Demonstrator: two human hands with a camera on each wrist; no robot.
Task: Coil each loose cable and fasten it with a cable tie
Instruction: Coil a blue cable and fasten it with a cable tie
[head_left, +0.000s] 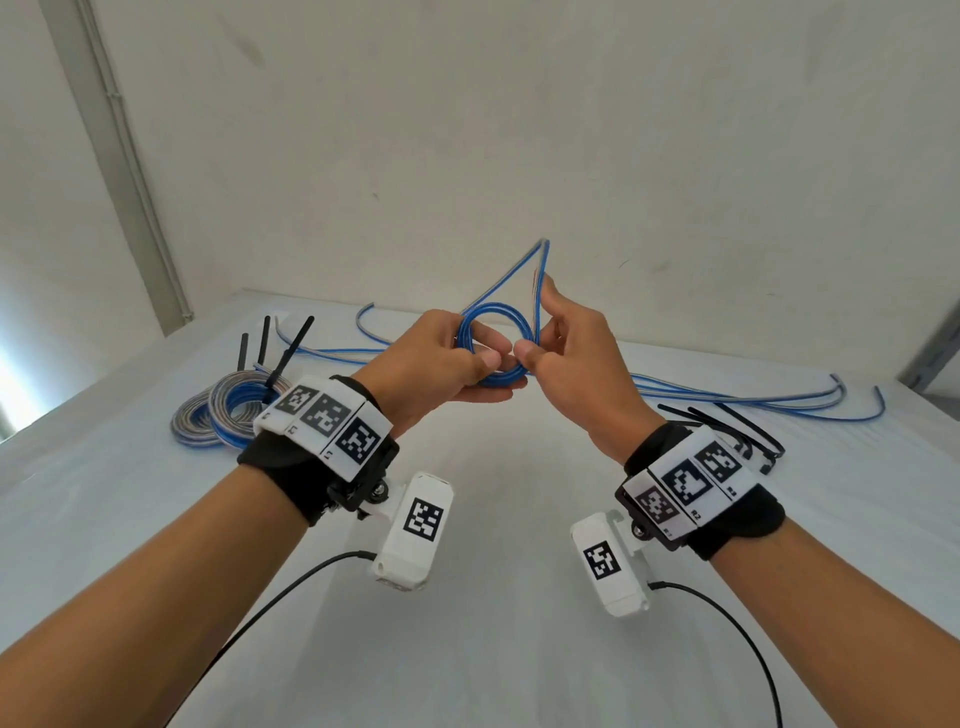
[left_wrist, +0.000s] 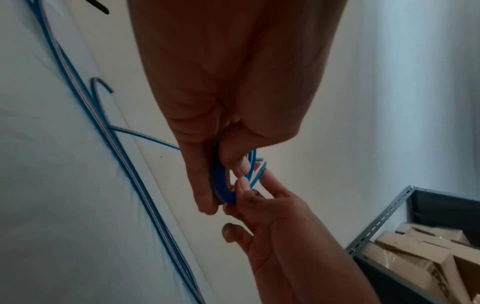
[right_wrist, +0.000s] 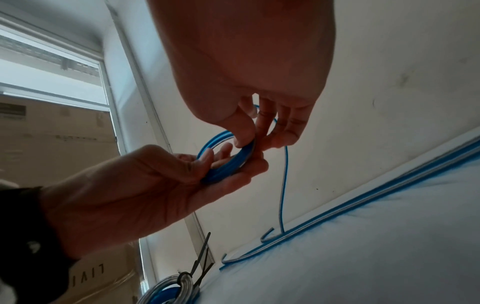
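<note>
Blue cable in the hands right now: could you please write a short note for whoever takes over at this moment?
Left hand: holds the small blue coil above the table.
Right hand: pinches the same cable at the coil, feeding a raised loop.
Done: tied coils lie at the left.
Left: finish winding the tail, take a spare tie from the right and fasten; more loose cables lie behind.

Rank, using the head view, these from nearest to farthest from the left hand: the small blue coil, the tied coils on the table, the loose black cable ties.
1. Small blue coil: inside the left hand grip.
2. Tied coils: on the table, left of that wrist.
3. Loose black cable ties: far right, beyond the right hand.
</note>
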